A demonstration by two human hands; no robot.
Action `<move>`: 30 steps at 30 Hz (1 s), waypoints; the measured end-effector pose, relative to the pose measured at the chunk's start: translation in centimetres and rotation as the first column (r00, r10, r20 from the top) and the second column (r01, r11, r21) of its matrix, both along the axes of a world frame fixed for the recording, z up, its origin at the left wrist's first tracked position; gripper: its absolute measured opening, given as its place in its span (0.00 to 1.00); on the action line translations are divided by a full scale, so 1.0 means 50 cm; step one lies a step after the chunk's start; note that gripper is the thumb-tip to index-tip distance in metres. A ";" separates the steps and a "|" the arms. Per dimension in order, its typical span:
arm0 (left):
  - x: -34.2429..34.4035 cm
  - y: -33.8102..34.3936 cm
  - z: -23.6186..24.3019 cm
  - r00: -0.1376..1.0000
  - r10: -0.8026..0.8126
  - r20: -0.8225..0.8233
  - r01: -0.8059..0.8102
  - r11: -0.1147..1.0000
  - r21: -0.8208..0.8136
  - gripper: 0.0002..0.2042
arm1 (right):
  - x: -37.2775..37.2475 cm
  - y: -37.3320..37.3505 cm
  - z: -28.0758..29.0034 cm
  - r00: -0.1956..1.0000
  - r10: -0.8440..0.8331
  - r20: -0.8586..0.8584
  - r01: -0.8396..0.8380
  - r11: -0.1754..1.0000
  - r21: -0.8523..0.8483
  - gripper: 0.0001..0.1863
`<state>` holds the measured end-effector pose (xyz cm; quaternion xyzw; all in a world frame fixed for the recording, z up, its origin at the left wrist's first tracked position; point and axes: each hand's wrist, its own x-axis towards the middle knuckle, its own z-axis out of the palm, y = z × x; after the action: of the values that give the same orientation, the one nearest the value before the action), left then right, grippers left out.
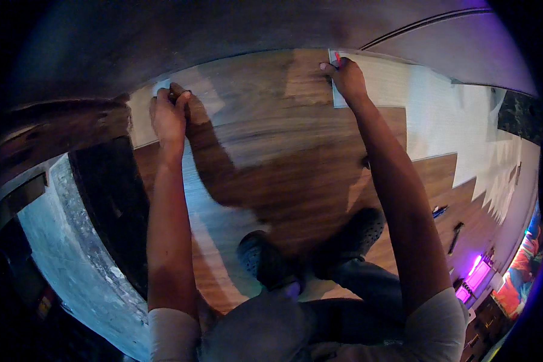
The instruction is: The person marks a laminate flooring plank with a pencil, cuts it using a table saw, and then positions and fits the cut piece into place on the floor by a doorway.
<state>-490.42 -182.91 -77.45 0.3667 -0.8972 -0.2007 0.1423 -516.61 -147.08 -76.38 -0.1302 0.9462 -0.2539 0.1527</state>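
Wood-look floor planks (265,145) lie under both my arms. My left hand (170,117) is closed at the left end of the plank row by the dark wall, its fingers curled together. What they pinch, if anything, is hidden; a small pale patch shows beside the fingertips. My right hand (347,78) is at the right end of the same row, next to a pale plank edge (332,90). A thin red stick (338,58), perhaps a pencil, pokes up from its closed fingers, and the thumb points left.
Pale underlay (434,114) stretches to the right beyond stepped plank ends. A blue-handled tool (439,211) and a dark tool (455,236) lie on the planks at right, near a glowing purple light (475,276). My shoes (265,259) stand on the floor. A dark wall (223,30) runs along the far side.
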 end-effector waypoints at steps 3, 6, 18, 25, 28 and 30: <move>-0.007 -0.011 -0.001 0.999 0.004 0.039 -0.006 0.999 0.049 0.24 | 0.000 -0.001 -0.011 0.998 -0.011 -0.055 0.012 1.000 0.019 0.31; -0.004 -0.014 -0.001 1.000 0.019 0.002 -0.019 0.996 0.090 0.22 | 0.011 -0.014 0.009 0.999 -0.035 0.003 0.035 0.999 -0.001 0.31; 0.004 0.001 0.013 0.974 0.033 -0.222 0.023 0.970 0.242 0.17 | 0.002 0.008 -0.035 0.996 -0.092 -0.002 0.091 0.986 -0.140 0.27; 0.027 0.010 0.025 0.930 0.077 -0.360 0.054 0.939 0.340 0.14 | 0.059 0.000 0.024 0.988 -0.117 0.100 0.148 0.899 -0.413 0.23; 0.027 -0.012 -0.008 0.925 0.017 -0.381 0.068 0.976 0.208 0.15 | 0.020 0.000 -0.013 0.995 -0.067 0.071 0.087 0.935 -0.343 0.22; 0.039 -0.011 0.026 0.955 0.050 -0.292 -0.009 0.990 0.140 0.16 | 0.047 -0.017 0.010 0.997 -0.050 0.067 0.067 0.956 -0.284 0.22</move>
<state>-488.49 -183.45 -76.18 0.3549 -0.8446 -0.3120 0.2517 -514.25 -147.94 -75.90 -0.1153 0.8980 -0.3963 0.1525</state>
